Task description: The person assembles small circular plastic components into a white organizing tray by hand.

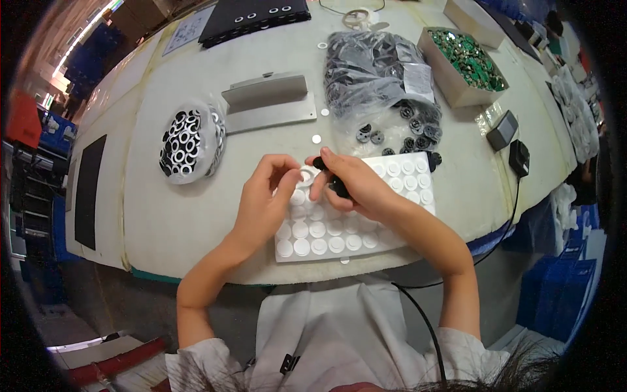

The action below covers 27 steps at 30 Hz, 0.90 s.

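Both hands are raised over the near-middle of the table, above a white sheet [392, 243] set with rows of round white pieces [318, 245]. My left hand [264, 199] pinches a small white ring [306, 175] between thumb and forefinger. Close beside it, my right hand [362, 186] holds a small black round part [319, 163] at its fingertips, with more black parts [338, 187] in its curled fingers. Beyond the right hand lies a clear plastic bag [366, 65] of black round parts, some loose at its mouth [408, 124].
To the left sits a clear bag of black-and-white rings [185, 147]. A grey metal bracket [271, 104] stands behind my hands. A box of green circuit boards [467, 62] is at far right, near black adapters [519, 158] with a cable. A black panel [255, 18] lies at the back.
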Each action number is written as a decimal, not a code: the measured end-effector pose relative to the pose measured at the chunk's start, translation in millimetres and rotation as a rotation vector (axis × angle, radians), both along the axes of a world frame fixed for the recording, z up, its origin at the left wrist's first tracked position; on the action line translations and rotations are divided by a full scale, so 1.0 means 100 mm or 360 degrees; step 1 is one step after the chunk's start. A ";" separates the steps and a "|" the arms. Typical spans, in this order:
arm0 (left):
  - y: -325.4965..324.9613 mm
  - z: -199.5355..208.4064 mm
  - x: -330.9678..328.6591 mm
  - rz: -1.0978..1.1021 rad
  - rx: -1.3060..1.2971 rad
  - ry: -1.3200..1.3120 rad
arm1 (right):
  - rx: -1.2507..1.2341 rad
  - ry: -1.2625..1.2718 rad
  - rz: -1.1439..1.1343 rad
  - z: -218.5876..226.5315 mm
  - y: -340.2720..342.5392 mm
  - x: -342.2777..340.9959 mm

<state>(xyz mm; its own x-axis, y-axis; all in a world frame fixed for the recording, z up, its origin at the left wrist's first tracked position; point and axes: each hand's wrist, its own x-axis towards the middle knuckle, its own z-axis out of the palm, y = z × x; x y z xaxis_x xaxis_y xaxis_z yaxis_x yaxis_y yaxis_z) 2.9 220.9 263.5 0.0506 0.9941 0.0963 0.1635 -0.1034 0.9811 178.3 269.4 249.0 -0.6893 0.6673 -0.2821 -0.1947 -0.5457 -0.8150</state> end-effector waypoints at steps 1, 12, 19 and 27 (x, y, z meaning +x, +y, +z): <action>0.07 -0.04 0.02 0.0019 0.0177 0.0181 | 0.0008 -0.0067 -0.0031 0.05 -0.02 -0.02; 0.26 -0.18 0.13 -0.0124 0.0699 0.0835 | 0.0264 -0.0265 -0.0124 0.01 -0.10 -0.03; 0.23 -0.04 0.04 -0.0145 0.0605 0.0593 | 0.0485 -0.0322 -0.0099 -0.01 -0.11 -0.06; 0.26 0.11 -0.01 -0.0247 -0.0057 0.0237 | 0.1299 -0.0841 -0.0291 -0.04 -0.12 -0.09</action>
